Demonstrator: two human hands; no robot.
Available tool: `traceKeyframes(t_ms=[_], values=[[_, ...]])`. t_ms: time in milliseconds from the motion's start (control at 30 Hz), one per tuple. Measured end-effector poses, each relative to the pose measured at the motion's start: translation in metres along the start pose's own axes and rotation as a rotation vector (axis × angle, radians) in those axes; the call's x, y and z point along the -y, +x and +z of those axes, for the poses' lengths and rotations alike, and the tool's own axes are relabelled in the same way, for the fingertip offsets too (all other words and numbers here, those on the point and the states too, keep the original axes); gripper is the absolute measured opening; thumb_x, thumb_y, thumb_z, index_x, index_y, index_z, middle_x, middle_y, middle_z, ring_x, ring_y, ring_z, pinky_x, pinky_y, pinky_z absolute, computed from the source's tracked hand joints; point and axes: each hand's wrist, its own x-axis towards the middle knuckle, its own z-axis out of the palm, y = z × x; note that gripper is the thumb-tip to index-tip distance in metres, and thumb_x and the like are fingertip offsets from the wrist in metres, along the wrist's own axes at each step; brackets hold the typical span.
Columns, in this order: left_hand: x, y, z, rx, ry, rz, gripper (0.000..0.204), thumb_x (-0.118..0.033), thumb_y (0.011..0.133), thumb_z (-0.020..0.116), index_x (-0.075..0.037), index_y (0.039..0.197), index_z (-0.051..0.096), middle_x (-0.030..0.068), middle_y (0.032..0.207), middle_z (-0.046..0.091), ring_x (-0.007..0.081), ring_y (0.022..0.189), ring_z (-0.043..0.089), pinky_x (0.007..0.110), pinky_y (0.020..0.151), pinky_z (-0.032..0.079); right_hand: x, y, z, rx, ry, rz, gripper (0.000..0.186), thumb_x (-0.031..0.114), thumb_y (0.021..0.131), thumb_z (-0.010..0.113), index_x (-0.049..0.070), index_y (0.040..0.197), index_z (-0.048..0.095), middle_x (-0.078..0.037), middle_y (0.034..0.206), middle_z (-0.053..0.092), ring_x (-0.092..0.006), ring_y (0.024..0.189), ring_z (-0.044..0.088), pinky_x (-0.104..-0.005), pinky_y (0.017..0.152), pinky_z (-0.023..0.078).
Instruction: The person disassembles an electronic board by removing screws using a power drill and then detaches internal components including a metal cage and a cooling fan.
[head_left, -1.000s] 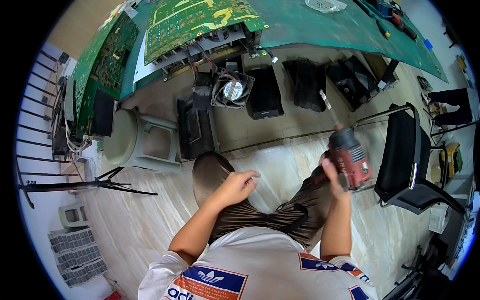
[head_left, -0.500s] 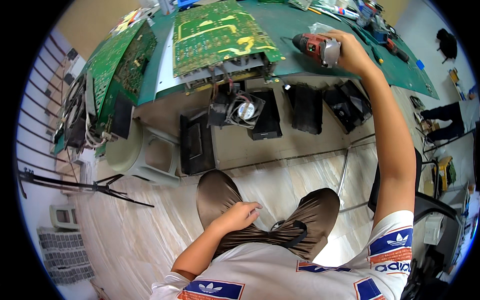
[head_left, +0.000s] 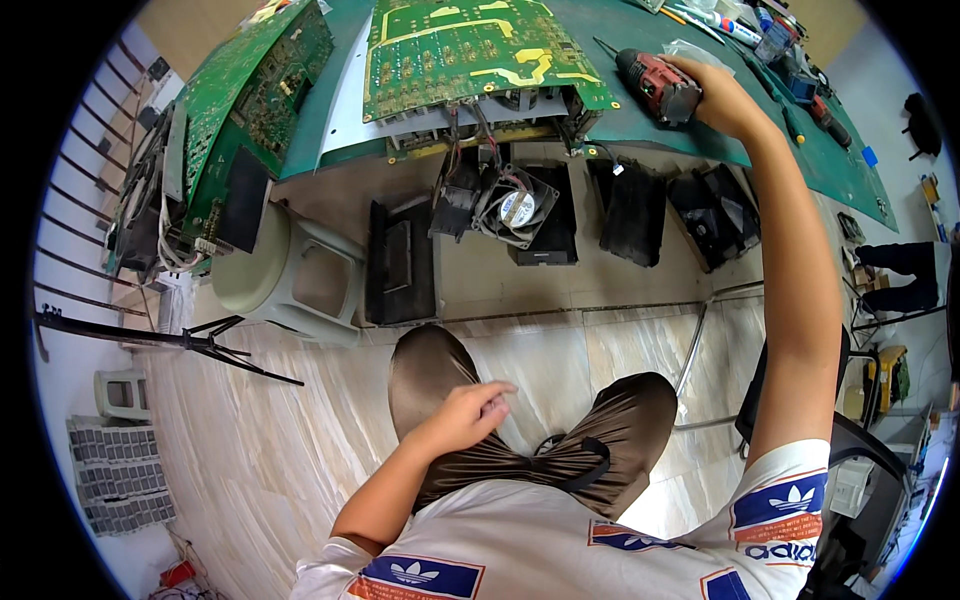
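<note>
My right hand (head_left: 716, 95) grips a red and black cordless drill (head_left: 662, 86) over the right part of the green work mat; its thin bit points to the far left. Whether the drill touches the mat I cannot tell. My left hand (head_left: 462, 416) holds nothing and hovers by my lap, its index finger stretched out and the others partly bent. Left of the drill, a large green circuit board (head_left: 470, 55) lies on its metal chassis on a white sheet (head_left: 340, 125). A cooling fan (head_left: 517, 208) hangs on wires below its front edge.
Another board assembly (head_left: 250, 100) stands tilted at the left, above a grey-green plastic stool (head_left: 320, 275). Several black housings (head_left: 632, 215) lie under the table edge. Screwdrivers (head_left: 790, 120) and tubes are at the far right of the mat. A black tripod leg (head_left: 230, 350) stands left.
The whole view has shifted a little, so the table appears farther right. The drill has turned, its bit now aimed more away from me. My left hand has lifted slightly.
</note>
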Motion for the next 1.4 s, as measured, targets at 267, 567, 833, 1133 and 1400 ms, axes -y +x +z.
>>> traceKeyframes(t_ms=[267, 567, 833, 1133, 1400], values=[[-0.063, 0.060, -0.092, -0.627, -0.250, 0.248, 0.031, -0.008, 0.094, 0.060, 0.000, 0.124, 0.059, 0.0069, 0.100, 0.065, 0.0094, 0.078, 0.060, 0.022, 0.069, 0.048, -0.014, -0.009, 0.016, -0.120, -0.075, -0.025, 0.085, -0.012, 0.069, 0.059, 0.028, 0.143, 0.048, -0.018, 0.127, 0.060, -0.0391, 0.120, 0.053, -0.0446, 0.101, 0.044], [-0.118, 0.102, -0.177, -1.147, 0.404, 0.502, 0.042, -0.016, 0.090, 0.070, -0.004, 0.129, 0.058, 0.0091, 0.110, 0.067, 0.0139, 0.098, 0.062, 0.025, 0.080, 0.048, -0.016, -0.008, 0.024, -0.144, -0.057, -0.028, 0.076, -0.015, 0.064, 0.048, 0.014, 0.134, 0.055, -0.018, 0.129, 0.059, -0.0411, 0.124, 0.049, -0.0415, 0.105, 0.040], [-0.120, 0.119, -0.202, -1.146, 0.674, 0.385, 0.051, -0.027, 0.085, 0.075, -0.012, 0.132, 0.060, 0.0110, 0.107, 0.070, 0.0179, 0.100, 0.065, 0.033, 0.090, 0.047, -0.019, -0.009, 0.026, -0.103, 0.031, 0.087, 0.082, -0.015, 0.065, 0.047, 0.018, 0.140, 0.051, -0.019, 0.132, 0.058, -0.0408, 0.126, 0.048, -0.0402, 0.106, 0.038], [-0.136, 0.127, -0.163, -1.159, 1.039, 0.838, 0.028, -0.013, 0.076, 0.084, -0.006, 0.100, 0.073, 0.0080, 0.103, 0.062, 0.0202, 0.096, 0.060, 0.030, 0.084, 0.048, 0.026, -0.011, 0.006, -0.077, 0.005, 0.019, 0.063, -0.009, 0.066, 0.054, 0.005, 0.128, 0.057, -0.022, 0.122, 0.062, -0.0389, 0.119, 0.054, -0.0378, 0.102, 0.042], [-0.163, 0.193, -0.118, -1.131, 1.296, 0.852, 0.020, -0.017, 0.068, 0.081, -0.014, 0.087, 0.074, 0.0013, 0.088, 0.058, 0.0202, 0.081, 0.054, 0.034, 0.077, 0.038, 0.033, -0.011, -0.003, -0.008, 0.095, 0.062, 0.062, -0.011, 0.065, 0.052, 0.005, 0.125, 0.058, -0.022, 0.120, 0.064, -0.0365, 0.118, 0.056, -0.0369, 0.100, 0.043]])
